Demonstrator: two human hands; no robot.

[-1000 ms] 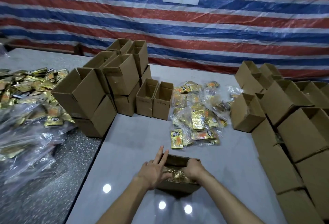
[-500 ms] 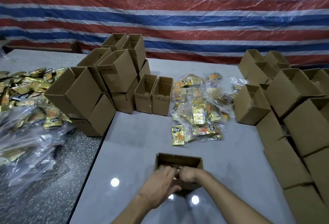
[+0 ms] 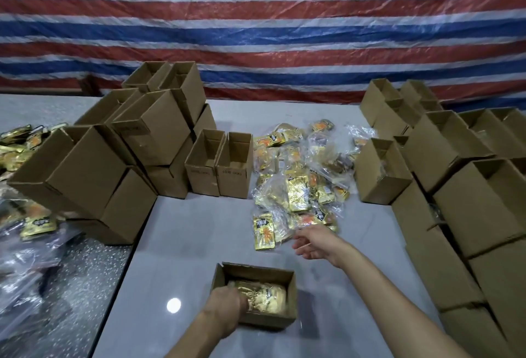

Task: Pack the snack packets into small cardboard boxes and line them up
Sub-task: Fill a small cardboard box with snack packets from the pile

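A brown corrugated cardboard box (image 3: pixel 266 323) sits open, near on the glossy grey bench (image 3: pixel 199 244), with crinkled gold foil packets (image 3: pixel 269 298) inside; the left hand (image 3: pixel 226 308) digs among them, fingers hidden, grip unclear, while the right hand (image 3: pixel 313 244), fingers loosely spread, hovers beside the cellophane-wrapped pile (image 3: pixel 299 187) beyond

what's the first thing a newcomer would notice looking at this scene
The red, white and blue striped tarp fills the back wall. Below it, stacks of open brown cardboard boxes crowd both sides of the grey table, with a loose pile of gold foil snack packets between. Nearest the camera, the left hand is inside a small open box of packets while the right hand hovers open by the pile.
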